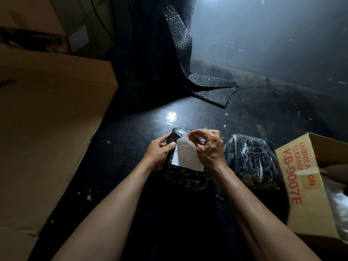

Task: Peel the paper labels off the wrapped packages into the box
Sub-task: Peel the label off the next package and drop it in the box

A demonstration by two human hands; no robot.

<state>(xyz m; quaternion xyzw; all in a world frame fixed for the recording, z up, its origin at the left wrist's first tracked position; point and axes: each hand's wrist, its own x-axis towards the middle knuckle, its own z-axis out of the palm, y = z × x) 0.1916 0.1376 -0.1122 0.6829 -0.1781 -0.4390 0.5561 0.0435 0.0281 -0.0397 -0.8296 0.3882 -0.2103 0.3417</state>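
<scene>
A black package wrapped in clear film (185, 178) lies on the dark floor in front of me. A white paper label (187, 155) sits on its top, with its far edge lifted. My left hand (160, 149) grips the package's left side, thumb by the label's corner. My right hand (207, 146) pinches the label's far edge between its fingertips. A second wrapped black package (252, 161) lies just to the right. Further right is an open cardboard box (305, 183) with red print, holding crumpled plastic and paper.
A large flat cardboard piece (47, 129) lies along the left. A black bubble-wrap sheet (190, 59) hangs down onto the floor ahead. Small paper scraps dot the dark floor (263, 113). More boxes stand at the far left (37, 25).
</scene>
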